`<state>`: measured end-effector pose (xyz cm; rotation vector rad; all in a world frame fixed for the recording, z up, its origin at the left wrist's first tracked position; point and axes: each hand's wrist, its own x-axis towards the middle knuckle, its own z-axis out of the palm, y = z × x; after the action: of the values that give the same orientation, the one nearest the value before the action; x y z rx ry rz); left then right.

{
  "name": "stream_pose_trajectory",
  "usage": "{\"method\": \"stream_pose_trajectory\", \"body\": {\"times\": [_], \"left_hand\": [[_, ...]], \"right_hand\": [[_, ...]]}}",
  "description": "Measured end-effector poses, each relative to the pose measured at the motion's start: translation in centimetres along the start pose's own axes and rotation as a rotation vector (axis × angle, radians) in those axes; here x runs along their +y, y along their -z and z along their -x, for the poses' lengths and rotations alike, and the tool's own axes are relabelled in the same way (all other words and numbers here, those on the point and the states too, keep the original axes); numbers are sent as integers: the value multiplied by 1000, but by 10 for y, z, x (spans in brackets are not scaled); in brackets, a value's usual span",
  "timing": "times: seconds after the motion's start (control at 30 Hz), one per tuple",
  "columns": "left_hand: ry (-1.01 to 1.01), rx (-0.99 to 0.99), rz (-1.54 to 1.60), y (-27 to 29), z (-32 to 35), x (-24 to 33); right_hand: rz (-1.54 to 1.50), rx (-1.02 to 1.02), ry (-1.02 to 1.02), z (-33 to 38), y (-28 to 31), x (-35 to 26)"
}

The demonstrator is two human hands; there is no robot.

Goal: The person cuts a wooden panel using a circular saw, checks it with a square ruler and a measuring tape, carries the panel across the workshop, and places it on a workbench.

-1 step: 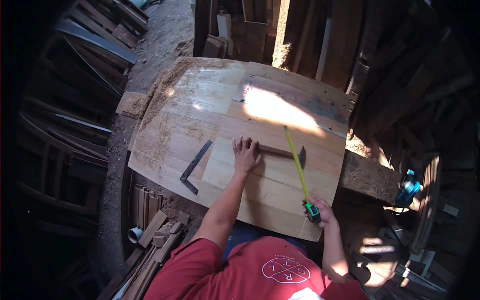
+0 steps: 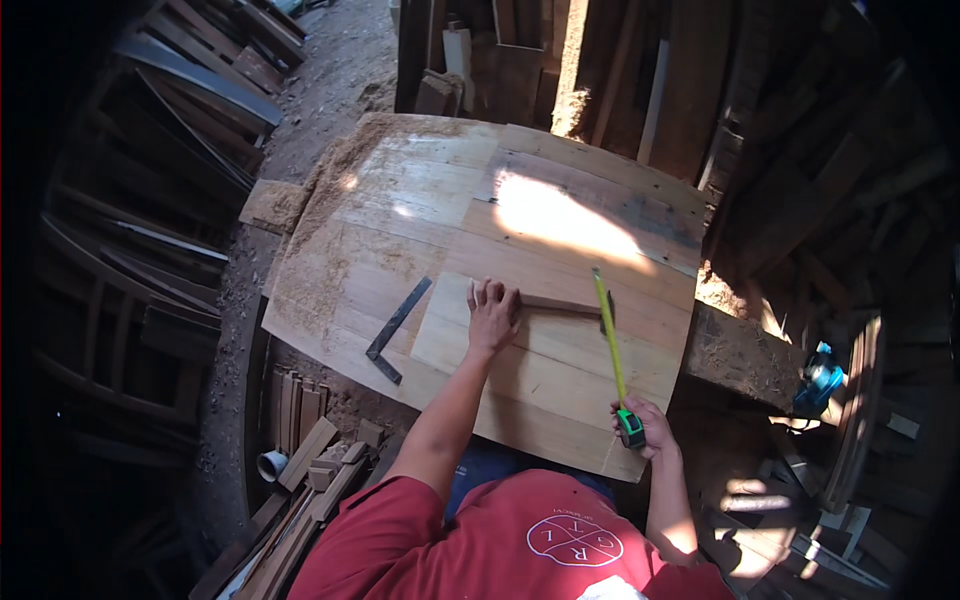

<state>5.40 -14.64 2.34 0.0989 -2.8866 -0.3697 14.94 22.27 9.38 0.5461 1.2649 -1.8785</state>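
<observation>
My left hand (image 2: pixel 493 316) rests on the wooden panel (image 2: pixel 450 350) with its fingers closed around the handle end of a hammer (image 2: pixel 560 304). The hammer lies on its side, handle pointing left and its dark head to the right. My right hand (image 2: pixel 652 432), at the panel's near right edge, grips a green and black tape measure (image 2: pixel 631 428). Its yellow blade is pulled out and stretches away from me, passing over the hammer head, which it partly covers. Left of my left hand, a dark metal try square (image 2: pixel 398 318) lies on the boards.
Sawdust (image 2: pixel 320 220) covers the panel's left side. Stacked planks (image 2: pixel 190 95) stand far left, and offcuts (image 2: pixel 312 455) lie near left. A thick timber beam (image 2: pixel 745 350) juts out to the right, with a blue power tool (image 2: pixel 822 378) by its end.
The tape blade's tip has swung a little to the right and nearer to me, closer to the hammer head. My left hand stays on the handle.
</observation>
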Motion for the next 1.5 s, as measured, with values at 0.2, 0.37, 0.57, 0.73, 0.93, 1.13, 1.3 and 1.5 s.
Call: {"method": "stream_pose_trajectory", "body": {"times": [0.2, 0.37, 0.57, 0.73, 0.93, 1.13, 1.3, 1.5], "left_hand": [[66, -28, -90, 46, 113, -40], [537, 183, -54, 82, 183, -93], [878, 332, -48, 84, 186, -167], [1022, 248, 206, 83, 190, -214], [897, 75, 78, 61, 194, -180], [858, 238, -7, 46, 266, -152], [901, -31, -74, 55, 322, -157], [1176, -392, -54, 73, 366, -160]], "right_hand": [[114, 104, 39, 39, 31, 35], [64, 91, 81, 36, 36, 61], [6, 103, 126, 30, 9, 67], [-35, 84, 135, 19, 4, 78], [-453, 137, 168, 31, 29, 80], [-524, 365, 231, 24, 83, 45], [-181, 867, 486, -8, 134, -2], [701, 1411, 398, -63, 195, -37]]}}
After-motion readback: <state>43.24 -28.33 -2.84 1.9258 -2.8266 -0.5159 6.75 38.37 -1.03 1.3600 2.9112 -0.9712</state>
